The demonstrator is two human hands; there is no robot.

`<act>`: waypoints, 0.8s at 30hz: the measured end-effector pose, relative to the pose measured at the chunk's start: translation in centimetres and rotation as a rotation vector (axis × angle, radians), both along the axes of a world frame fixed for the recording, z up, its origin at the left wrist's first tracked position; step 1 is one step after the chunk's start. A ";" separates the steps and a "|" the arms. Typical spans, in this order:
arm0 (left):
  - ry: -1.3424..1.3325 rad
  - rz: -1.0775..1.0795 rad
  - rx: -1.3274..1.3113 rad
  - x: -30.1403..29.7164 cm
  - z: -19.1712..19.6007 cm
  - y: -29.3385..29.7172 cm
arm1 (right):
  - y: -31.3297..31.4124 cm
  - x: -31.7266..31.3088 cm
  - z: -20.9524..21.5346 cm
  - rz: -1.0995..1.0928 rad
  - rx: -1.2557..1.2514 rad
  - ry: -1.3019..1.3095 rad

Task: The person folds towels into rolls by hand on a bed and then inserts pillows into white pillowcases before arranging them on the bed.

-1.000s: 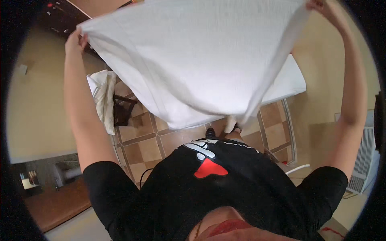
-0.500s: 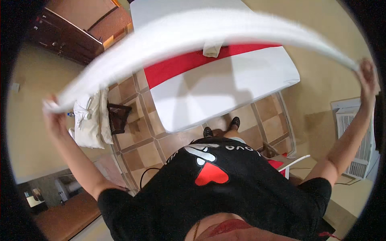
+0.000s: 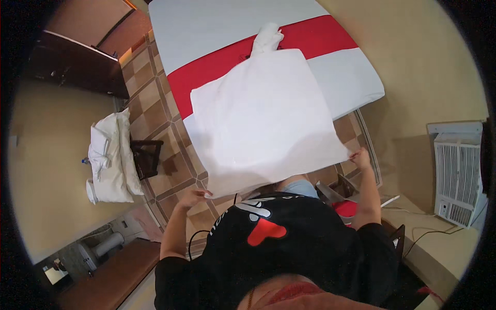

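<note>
A white towel (image 3: 263,113) is spread out in front of me, its far part lying over the bed and its near edge held off the bed at my waist. My left hand (image 3: 194,197) pinches the near left corner. At the near right corner, my right hand (image 3: 360,157) is closed on the same cloth. The bed (image 3: 351,77) has a white sheet with a red runner (image 3: 328,36) across it. Just beyond the towel's far edge, a folded white cloth (image 3: 267,39) rests on the runner.
To the left, pillows and folded white linen (image 3: 111,155) are stacked on a dark wooden chair (image 3: 147,157). An air conditioner (image 3: 457,178) is set in the right wall, with loose cables below. A brown desk (image 3: 111,276) stands at the lower left, and a dark door (image 3: 77,62) at the upper left.
Both hands have come down and inward from wide and high. The towel, arched and blurred in the air before, now lies flat over the near part of the bed.
</note>
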State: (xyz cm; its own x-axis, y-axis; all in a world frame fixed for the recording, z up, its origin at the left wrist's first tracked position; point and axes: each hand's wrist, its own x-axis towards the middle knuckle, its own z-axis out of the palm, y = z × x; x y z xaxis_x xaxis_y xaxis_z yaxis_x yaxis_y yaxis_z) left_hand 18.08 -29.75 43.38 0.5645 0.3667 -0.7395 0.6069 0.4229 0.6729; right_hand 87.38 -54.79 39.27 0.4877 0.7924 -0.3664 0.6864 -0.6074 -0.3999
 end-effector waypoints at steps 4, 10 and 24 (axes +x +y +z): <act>0.029 0.065 -0.197 4.2 -0.8 0.2 | 2.9 0.3 -3.5 0.033 -0.445 0.005; 0.177 -0.095 -0.217 8.8 -2.1 1.0 | 18.9 5.8 -11.6 0.443 -0.140 -0.329; 0.114 -0.166 -0.380 15.0 2.1 3.9 | 51.3 8.5 -16.6 -0.290 0.208 0.277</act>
State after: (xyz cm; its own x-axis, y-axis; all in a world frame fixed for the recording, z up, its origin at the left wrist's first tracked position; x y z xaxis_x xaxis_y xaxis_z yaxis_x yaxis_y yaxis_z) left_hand 33.10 -25.83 45.46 0.4996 -0.0329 -0.8656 0.7491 0.5182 0.4127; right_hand 95.89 -3.46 22.64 0.6069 0.7078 -0.3615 0.3495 -0.6462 -0.6784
